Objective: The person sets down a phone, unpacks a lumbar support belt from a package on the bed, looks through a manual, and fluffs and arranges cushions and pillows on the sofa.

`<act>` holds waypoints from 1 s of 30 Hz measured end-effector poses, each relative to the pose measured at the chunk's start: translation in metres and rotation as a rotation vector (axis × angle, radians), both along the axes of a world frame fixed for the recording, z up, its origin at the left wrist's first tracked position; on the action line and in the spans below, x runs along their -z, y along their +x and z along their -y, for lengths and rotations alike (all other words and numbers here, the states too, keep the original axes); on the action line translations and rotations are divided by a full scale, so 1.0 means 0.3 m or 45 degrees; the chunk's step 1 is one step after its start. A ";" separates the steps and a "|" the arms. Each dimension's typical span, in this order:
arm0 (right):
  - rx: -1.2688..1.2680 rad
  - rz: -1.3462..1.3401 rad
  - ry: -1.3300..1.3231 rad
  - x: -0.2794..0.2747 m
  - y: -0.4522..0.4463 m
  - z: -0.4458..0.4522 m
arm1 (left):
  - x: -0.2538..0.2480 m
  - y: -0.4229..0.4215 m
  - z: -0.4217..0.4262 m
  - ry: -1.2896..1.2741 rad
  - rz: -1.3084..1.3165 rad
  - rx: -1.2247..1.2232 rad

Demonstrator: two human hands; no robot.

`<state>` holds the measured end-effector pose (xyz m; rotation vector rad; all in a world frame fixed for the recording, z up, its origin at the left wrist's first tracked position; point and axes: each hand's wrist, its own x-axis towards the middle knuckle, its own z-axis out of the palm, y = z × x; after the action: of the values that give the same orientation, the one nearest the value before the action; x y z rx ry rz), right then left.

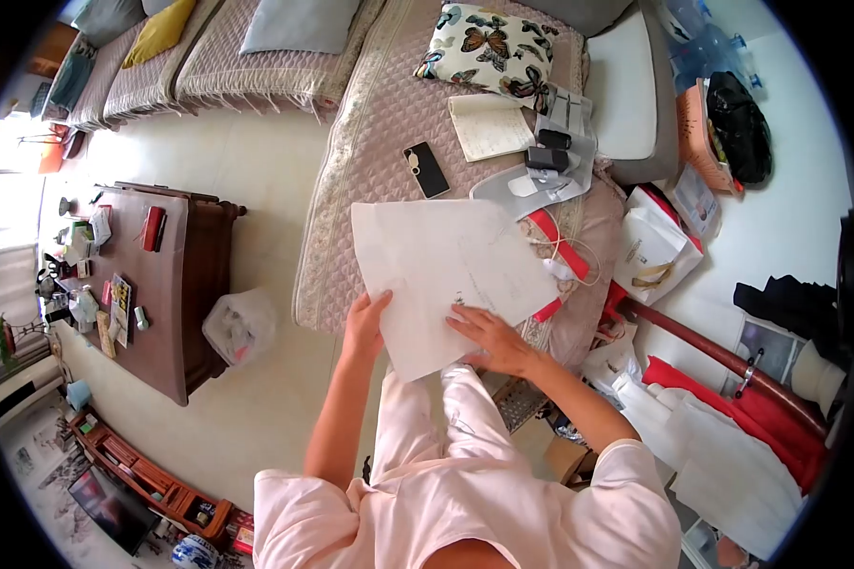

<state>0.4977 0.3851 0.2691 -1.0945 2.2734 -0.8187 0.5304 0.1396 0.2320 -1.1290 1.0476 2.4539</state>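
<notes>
A large white sheet of paper (427,256) with faint marks spreads over my knees and the near edge of the quilted sofa cover. My left hand (362,327) pinches its left edge, thumb on top. On the lower right of the sheet lies my right hand (493,341), palm down with its fingers stretched apart on the surface. Just beyond the paper are a black phone (427,170), an open notebook (490,126) and a dark small box (547,158) on a clear plastic bag (517,192). A white cable (593,261) and a red strip (567,254) show at its right.
A butterfly cushion (489,52) rests farther back on the sofa. To the left stand a cluttered wooden table (166,313) and a bagged waste bin (239,327). On the right are a white bag (650,248), a wooden rail (721,351) and an orange basket (698,137).
</notes>
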 end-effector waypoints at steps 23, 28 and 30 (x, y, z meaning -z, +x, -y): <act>0.619 1.029 -0.385 0.432 -0.206 0.383 | -0.194 0.065 0.032 -2.248 0.096 0.551; 0.483 1.540 -0.614 0.757 -0.480 0.098 | 0.072 -0.216 -0.080 -2.038 0.007 0.702; 0.539 0.785 -0.426 1.034 -0.718 -0.134 | 0.103 -0.294 -0.124 -2.039 -0.096 0.701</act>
<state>0.2822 0.4252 -0.0411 -0.3781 1.8802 -1.5057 0.4422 0.1768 0.2010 -0.7130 2.9262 0.8964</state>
